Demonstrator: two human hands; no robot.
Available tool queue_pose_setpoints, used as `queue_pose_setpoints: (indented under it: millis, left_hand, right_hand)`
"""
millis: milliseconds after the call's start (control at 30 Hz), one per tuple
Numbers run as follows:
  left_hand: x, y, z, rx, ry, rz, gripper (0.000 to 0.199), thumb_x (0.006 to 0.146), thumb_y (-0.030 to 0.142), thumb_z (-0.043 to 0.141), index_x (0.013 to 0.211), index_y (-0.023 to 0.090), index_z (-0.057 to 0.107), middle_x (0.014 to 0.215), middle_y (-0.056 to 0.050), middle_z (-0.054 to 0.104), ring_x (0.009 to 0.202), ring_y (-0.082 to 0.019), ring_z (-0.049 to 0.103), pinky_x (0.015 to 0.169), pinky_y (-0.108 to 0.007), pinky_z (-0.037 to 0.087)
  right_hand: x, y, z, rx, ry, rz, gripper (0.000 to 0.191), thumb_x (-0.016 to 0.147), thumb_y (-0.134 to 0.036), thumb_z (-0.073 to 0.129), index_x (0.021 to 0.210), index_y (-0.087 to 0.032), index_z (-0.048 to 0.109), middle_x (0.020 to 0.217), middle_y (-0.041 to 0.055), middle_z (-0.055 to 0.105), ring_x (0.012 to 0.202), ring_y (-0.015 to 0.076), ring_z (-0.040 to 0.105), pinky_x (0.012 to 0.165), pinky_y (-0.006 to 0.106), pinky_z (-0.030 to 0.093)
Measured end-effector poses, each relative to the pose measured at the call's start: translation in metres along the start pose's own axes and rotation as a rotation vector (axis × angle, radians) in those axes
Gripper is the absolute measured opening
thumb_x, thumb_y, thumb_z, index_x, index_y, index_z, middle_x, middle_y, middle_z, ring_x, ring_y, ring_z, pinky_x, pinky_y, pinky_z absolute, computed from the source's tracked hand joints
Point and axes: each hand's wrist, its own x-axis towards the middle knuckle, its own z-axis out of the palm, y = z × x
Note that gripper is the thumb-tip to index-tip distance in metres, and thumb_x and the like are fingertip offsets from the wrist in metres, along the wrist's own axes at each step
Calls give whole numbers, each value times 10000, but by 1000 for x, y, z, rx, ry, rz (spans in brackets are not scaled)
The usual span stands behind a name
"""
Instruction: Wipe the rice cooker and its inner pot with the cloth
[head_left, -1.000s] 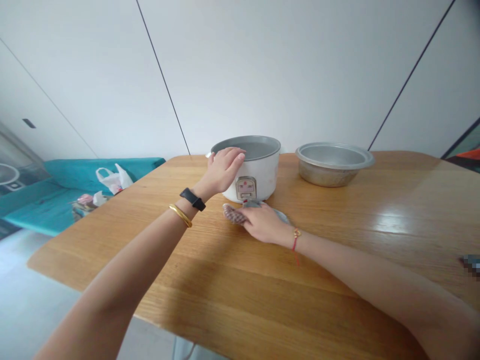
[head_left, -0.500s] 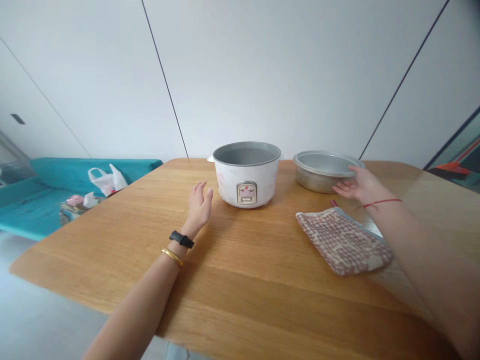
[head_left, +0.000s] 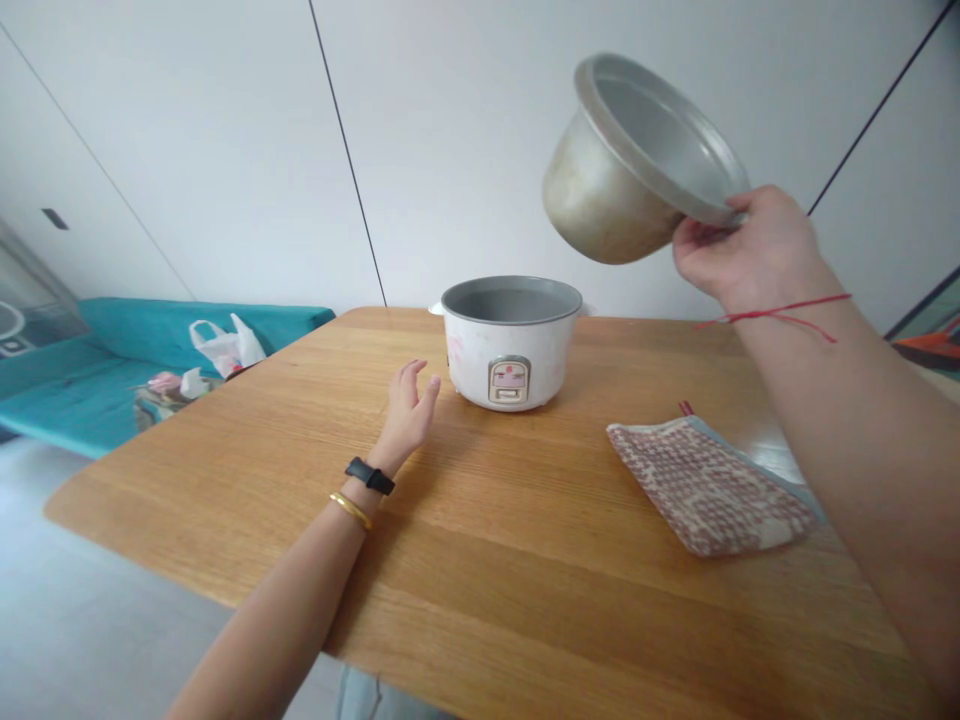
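Observation:
A silver metal pot [head_left: 611, 190] hangs tilted in the air above the table's back right part, its mouth facing up and to the right. My right hand [head_left: 754, 245] grips its rim at the right side. The white rice cooker body [head_left: 510, 355], with a grey inside and a small front panel, stands upright on the table, lower and to the left of the pot. Just left of the cooker, my left hand [head_left: 409, 410] is raised over the wood with its fingers apart, holding nothing.
A patterned cloth mitt [head_left: 716, 490] lies on the right of the wooden table [head_left: 480, 560]. Beyond the table's left edge is a teal sofa [head_left: 112, 340] with a white plastic bag [head_left: 229, 345] on it. A pale panelled wall rises behind.
My right hand has taken hold of the metal pot and lifted it off the table, tilting it. My left hand stays beside the cooker. The view has shifted slightly.

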Motion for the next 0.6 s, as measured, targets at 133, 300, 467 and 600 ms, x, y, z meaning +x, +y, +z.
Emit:
queue_pose_setpoints:
  millis: [133, 300, 467, 600]
  left_hand:
    - [-2, -3, 1, -7, 25, 25, 429, 1007, 469, 481, 1314, 184, 576, 1405, -182, 607, 1395, -308, 520, 1232, -539, 354]
    - [-1, -6, 0, 7, 34, 37, 412, 996, 449, 518, 1306, 184, 576, 1463, -190, 548, 1443, -315, 469, 1245, -543, 336]
    - [-1, -3, -5, 5, 43, 28, 399, 1001, 437, 518, 1307, 186, 571, 1491, -192, 508, 1465, -312, 443, 1252, -541, 322]
    - [0, 3, -10, -6, 24, 26, 376, 1011, 436, 512, 1299, 203, 576, 1492, -183, 507, 1462, -302, 447, 1234, -541, 352]
  right_hand:
    - [-50, -59, 43, 726, -138, 624, 347, 1026, -40, 255, 761, -167, 440, 755, -11, 476, 664, 47, 543, 614, 128, 487]
    - [-101, -58, 74, 741, -201, 864, 248, 1007, -22, 377, 828, -186, 430, 726, -47, 478, 567, 47, 493, 546, 111, 536]
    - [-104, -40, 83, 554, -293, 921, 241, 991, 8, 399, 890, -196, 476, 767, -20, 557, 612, 79, 573, 569, 165, 591]
    - [-96, -23, 62, 79, -564, 758, 75, 972, -113, 599, 935, -167, 563, 772, 41, 614, 628, 149, 611, 529, 234, 568]
